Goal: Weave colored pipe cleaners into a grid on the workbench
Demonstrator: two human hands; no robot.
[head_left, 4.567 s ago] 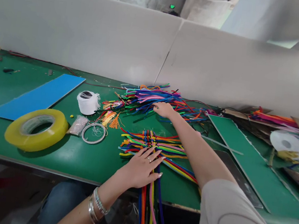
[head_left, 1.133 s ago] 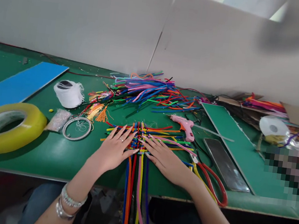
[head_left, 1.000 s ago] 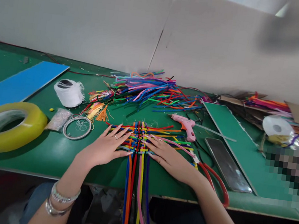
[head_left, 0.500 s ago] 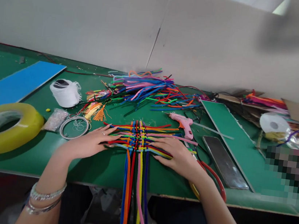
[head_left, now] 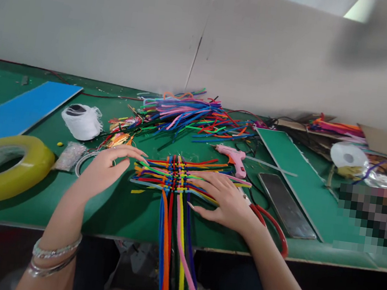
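- Left fingers [head_left: 131,153] first: curved and held close together, arching up by the weave's left edge, with nothing pinched. Can't tell if the tips are touching the strands!
- Right fingers [head_left: 215,181] now: slightly spread and pressed down on the strands at the weave's right side, no pinch.
- The left hand [head_left: 105,166] hovers just beside the weave, while the right hand [head_left: 225,201] lies on it.
- Between them sits the woven pipe-cleaner mat [head_left: 177,176], flat on the green workbench [head_left: 123,216], its rainbow strands crossing in a tight central patch.
- Long orange, yellow, pink and blue pipe-cleaner ends [head_left: 170,265] run from the mat over the bench edge.
- Beyond the mat, a big tangled pile of loose pipe cleaners [head_left: 183,115] lies against the white panel [head_left: 88,22].
- Right side: a pink glue gun [head_left: 230,159] lies just past the right hand, red-handled cutters [head_left: 271,226] beside it, then a dark metal plate [head_left: 287,205].
- Left side: a silver-coloured wire ring [head_left: 84,161] sits partly behind the left hand, next to a small bag of beads [head_left: 70,156].
- Farther out: orange tassels [head_left: 119,140], a white thread roll [head_left: 81,122], a blue board [head_left: 15,112] and a big yellow tape roll [head_left: 5,168].
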